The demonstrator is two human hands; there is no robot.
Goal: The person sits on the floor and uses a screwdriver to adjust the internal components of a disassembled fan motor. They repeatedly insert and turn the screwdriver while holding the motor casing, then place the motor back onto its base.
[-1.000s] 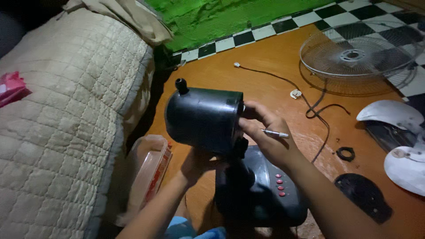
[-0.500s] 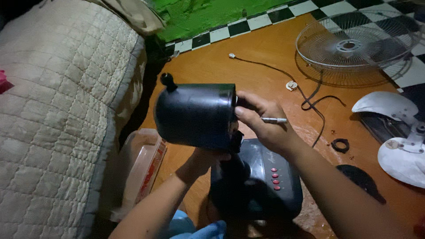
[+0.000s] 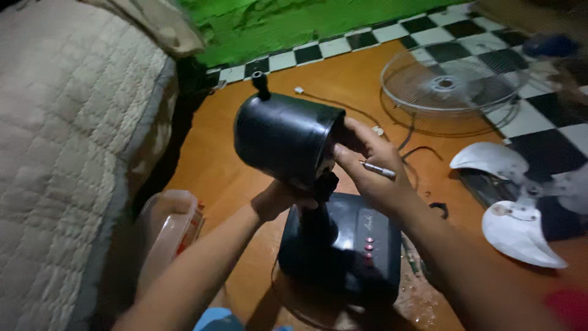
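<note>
- Head view: black plastic fan motor housing point(image 3: 286, 142), a smooth cylinder, sits atop its stand above the dark base point(image 3: 346, 245); its long axis tilts from upper left to lower right, open end facing right, knob up.
- Left hand point(image 3: 278, 199) cups the housing from beneath, fingers curled against it.
- Right hand point(image 3: 370, 165) is at the open end, fingertips on the rim, a thin metal tool point(image 3: 380, 170) pinched between its fingers.
- Wire fan guard point(image 3: 453, 86) and white blades point(image 3: 517, 211) lie right on the orange floor point(image 3: 233, 159); quilted bed point(image 3: 67, 141) stands left.
</note>
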